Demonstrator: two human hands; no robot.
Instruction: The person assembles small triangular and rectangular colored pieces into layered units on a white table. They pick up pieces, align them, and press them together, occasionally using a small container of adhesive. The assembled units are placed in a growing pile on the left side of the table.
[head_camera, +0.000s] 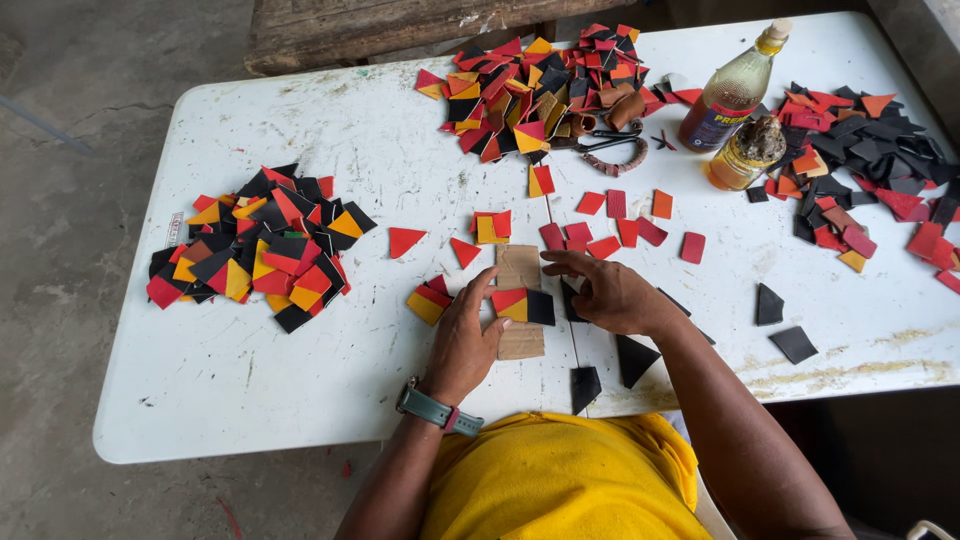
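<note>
maybe the red and yellow piece (510, 302) slides off the cardboard strip (520, 300), since the left hand (462, 340) just presses it flat and open, and the right hand (610, 295) grips nothing.

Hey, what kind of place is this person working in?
Probably a small, informal craft workshop for leather or similar sheet pieces: a worn white folding table on bare concrete floor, heaps of cut red, black and yellow pieces, and a glue-like bottle.

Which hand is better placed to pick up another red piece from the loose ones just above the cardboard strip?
Probably the right hand: its fingers already reach toward the loose red pieces, while the left hand rests on the cardboard strip, steadying the joined piece.
</note>
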